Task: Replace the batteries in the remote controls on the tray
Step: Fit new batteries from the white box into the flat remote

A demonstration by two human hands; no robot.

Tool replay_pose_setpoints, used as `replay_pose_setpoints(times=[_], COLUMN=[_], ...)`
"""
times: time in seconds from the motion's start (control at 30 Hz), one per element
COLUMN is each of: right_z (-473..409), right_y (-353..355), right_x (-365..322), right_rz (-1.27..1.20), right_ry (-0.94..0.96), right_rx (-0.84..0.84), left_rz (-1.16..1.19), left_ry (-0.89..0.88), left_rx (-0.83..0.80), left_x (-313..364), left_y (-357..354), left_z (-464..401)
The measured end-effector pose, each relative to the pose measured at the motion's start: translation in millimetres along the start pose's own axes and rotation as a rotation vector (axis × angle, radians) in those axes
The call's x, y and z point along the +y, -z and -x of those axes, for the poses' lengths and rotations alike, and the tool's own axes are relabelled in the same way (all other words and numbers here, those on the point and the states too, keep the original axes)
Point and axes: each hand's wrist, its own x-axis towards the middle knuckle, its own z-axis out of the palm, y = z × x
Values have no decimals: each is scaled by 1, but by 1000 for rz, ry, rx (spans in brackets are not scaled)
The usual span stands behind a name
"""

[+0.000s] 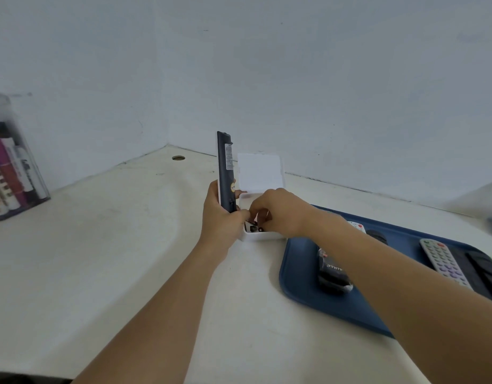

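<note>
Left hand (220,214) grips a dark remote (225,173) upright just left of the white box (263,235) — right hand (278,212) reaches into it, fingers curled, contents unclear; blue tray (300,273) just right of the box

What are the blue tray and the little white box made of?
The blue tray looks like matte plastic: even colour, rounded moulded rim. The white box seems smooth plastic too, with thin walls and an upright lid, though that is only a guess.
</note>
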Motion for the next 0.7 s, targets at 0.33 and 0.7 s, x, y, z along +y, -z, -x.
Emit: replay_pose_setpoints(times=[0.33,0.7], right_z=[2,6], right_y=[17,5], right_x=[3,6], right_rz=[-277,-420], right_ry=[-43,-2], right_rx=[-302,-191], left_rz=[-4,4], left_ry=[5,10], left_rx=[6,20], left_x=[3,5], left_y=[-1,-1], left_z=[3,4])
